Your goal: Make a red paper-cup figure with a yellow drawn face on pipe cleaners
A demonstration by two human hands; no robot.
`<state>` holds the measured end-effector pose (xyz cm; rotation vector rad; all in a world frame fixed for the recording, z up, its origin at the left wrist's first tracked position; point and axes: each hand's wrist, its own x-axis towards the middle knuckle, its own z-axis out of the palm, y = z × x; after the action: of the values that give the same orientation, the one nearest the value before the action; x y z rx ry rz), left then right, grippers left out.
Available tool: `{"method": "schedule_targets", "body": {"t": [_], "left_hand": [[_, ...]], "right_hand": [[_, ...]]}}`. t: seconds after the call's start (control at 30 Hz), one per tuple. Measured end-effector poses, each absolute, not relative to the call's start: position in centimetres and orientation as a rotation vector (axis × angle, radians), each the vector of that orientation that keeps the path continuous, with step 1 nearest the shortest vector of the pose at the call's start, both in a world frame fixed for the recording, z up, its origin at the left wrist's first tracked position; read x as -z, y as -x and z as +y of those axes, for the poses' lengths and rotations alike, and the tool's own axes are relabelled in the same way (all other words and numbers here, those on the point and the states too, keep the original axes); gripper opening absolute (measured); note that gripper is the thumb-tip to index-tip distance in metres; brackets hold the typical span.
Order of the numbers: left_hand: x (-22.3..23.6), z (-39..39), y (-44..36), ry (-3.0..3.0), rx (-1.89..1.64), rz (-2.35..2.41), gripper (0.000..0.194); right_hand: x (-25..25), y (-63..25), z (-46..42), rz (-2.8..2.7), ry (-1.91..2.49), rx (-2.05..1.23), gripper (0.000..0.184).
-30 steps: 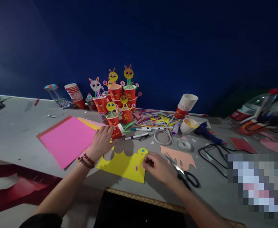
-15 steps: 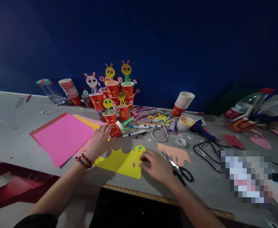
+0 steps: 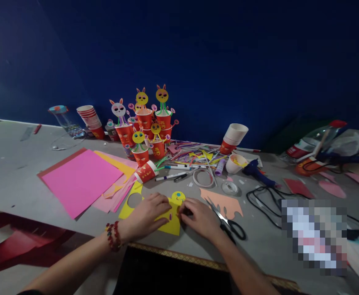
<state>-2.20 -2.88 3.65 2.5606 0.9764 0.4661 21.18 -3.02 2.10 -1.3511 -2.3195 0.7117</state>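
My left hand point(image 3: 148, 217) is over the yellow paper sheet point(image 3: 171, 229), its fingers stretched out toward the right. Close to its fingertips, a small pink oval piece point(image 3: 170, 217) lies on the sheet. My right hand point(image 3: 199, 217) is at the sheet's right edge, thumb and fingers pinched together; whatever is between them is hidden. Just above those fingers is a yellow paper disc point(image 3: 178, 197) with a drawn blue eye. Round cut-outs show in the sheet's left part. A red paper cup point(image 3: 146, 172) with green pipe cleaners lies on its side behind my left hand.
Black-handled scissors point(image 3: 228, 223) lie on peach paper point(image 3: 226, 203) to the right. Bunny-faced cup figures point(image 3: 162, 116) stand at the back. Pink sheets point(image 3: 81, 180) lie left. A blue glue gun point(image 3: 260, 174), tape roll point(image 3: 230, 187) and black cable point(image 3: 265, 215) are at right.
My left hand has left the red cup and moved right and nearer, onto the yellow sheet. My right hand stays at the sheet's right edge, still pinched.
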Motion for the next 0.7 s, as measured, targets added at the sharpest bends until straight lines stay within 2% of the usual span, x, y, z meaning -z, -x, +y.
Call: {"method": "schedule_targets", "body": {"t": [0.17, 0.4, 0.47, 0.6, 0.7], "left_hand": [[-2.8, -3.4, 1.6, -2.518, -0.351, 1.078, 0.025], [-2.5, -3.4, 0.9, -2.469, -0.43, 1.104, 0.011], [-2.4, -3.4, 0.9, -2.46, -0.444, 1.106, 0.01], [-1.9, -3.3, 1.1, -2.465, -0.452, 1.098, 0.013], [-1.4, -3.3, 1.4, -2.476, -0.449, 1.08, 0.021]], "right_hand": [[-2.3, -21.2, -3.1, -2.28, 1.366, -0.739, 0.01], [-1.1, -22.0, -2.5, -2.059, 1.385, -0.651, 0.014], [-1.2, -22.2, -2.1, -2.094, 1.415, -0.583, 0.022], [-2.3, -22.3, -0.7, -2.363, 1.438, -0.523, 0.054], [-3.5, -22.1, 1.0, -2.585, 1.371, -0.591, 0.06]]}}
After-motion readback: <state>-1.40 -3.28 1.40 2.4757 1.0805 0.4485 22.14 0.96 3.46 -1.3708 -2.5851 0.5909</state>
